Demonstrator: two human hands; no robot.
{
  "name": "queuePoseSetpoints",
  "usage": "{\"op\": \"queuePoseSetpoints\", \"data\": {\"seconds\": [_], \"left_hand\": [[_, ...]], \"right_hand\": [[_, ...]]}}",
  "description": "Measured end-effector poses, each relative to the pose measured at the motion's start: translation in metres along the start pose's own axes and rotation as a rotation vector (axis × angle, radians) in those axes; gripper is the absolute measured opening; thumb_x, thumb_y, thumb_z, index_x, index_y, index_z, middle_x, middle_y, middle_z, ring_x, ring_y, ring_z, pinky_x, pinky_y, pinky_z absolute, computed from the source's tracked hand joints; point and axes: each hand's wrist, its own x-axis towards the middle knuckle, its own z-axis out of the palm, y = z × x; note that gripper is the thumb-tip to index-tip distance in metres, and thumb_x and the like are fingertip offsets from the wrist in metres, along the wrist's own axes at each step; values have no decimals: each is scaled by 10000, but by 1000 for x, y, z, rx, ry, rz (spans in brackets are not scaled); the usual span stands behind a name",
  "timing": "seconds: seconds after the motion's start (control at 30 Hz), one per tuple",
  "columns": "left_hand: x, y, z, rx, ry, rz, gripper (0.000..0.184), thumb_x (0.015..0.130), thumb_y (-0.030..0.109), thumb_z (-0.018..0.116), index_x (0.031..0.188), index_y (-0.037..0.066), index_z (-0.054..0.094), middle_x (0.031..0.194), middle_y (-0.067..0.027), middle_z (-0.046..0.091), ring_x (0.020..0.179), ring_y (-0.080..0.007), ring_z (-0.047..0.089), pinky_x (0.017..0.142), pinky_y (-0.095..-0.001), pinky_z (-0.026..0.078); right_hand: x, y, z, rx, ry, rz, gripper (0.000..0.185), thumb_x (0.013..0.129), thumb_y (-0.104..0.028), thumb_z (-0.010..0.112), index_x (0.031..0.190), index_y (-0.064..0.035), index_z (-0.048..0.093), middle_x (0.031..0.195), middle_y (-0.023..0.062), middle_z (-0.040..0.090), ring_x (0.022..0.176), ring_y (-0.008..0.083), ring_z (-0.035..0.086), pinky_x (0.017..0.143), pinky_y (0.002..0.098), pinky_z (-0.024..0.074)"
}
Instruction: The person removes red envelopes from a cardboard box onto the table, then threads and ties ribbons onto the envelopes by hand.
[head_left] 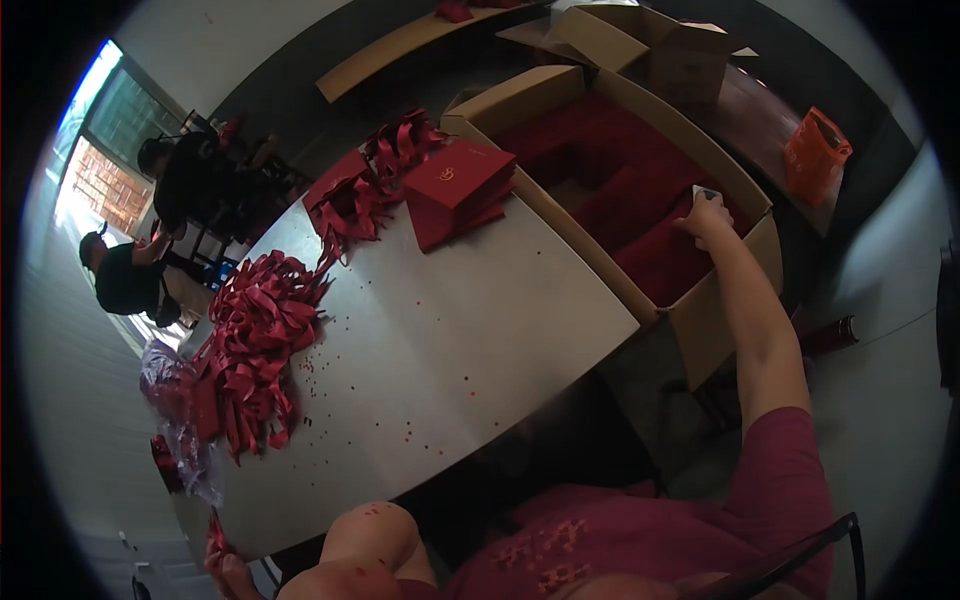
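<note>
My right hand [706,220] reaches over the near end of a large open cardboard box [690,140] lined with dark red material [640,170]. Its fingers are closed on a small whitish and dark object [706,193]. Low at the left, beside the table's corner, my left hand [230,572] is closed on a small red piece [216,532]. On the metal table [450,320] lie a big heap of red ribbons [262,325], a stack of red printed boxes [458,180] and more ribbons [405,140].
A crumpled clear plastic bag [170,385] lies at the table's left edge. Small red bits are scattered over the tabletop. Behind stand another open carton [690,65] and an orange bag [815,155]. Two people [130,270] are at the far left.
</note>
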Motion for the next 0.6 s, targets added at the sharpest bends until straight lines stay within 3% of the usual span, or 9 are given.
{"op": "queuePoseSetpoints", "data": {"seconds": [0.17, 0.37, 0.6], "left_hand": [[-2, -16, 8, -79, -30, -46, 412, 934, 336, 553, 1134, -24, 548, 1096, -172, 540, 752, -205, 527, 628, -289, 431], [6, -36, 22, -180, -94, -67, 447, 925, 368, 560, 1143, -22, 544, 1098, -173, 536, 751, -199, 524, 632, -288, 429], [-2, -54, 41, -289, -124, -136, 489, 915, 405, 569, 1153, -21, 540, 1099, -174, 532, 750, -192, 521, 635, -287, 428]], "right_hand": [[23, 20, 16, 110, -7, 109, 924, 752, -479, 793, 1492, -220, 304, 1507, 166, 305, 1275, 397, 495, 1021, 485, 468], [33, 30, 22, 210, 47, 116, 965, 703, -382, 855, 1481, -200, 314, 1398, 192, 456, 1246, 371, 529, 1009, 468, 483], [35, 33, 20, 279, 63, 142, 954, 646, -370, 870, 1430, -192, 357, 1383, 188, 482, 1254, 375, 520, 1017, 492, 468]]}}
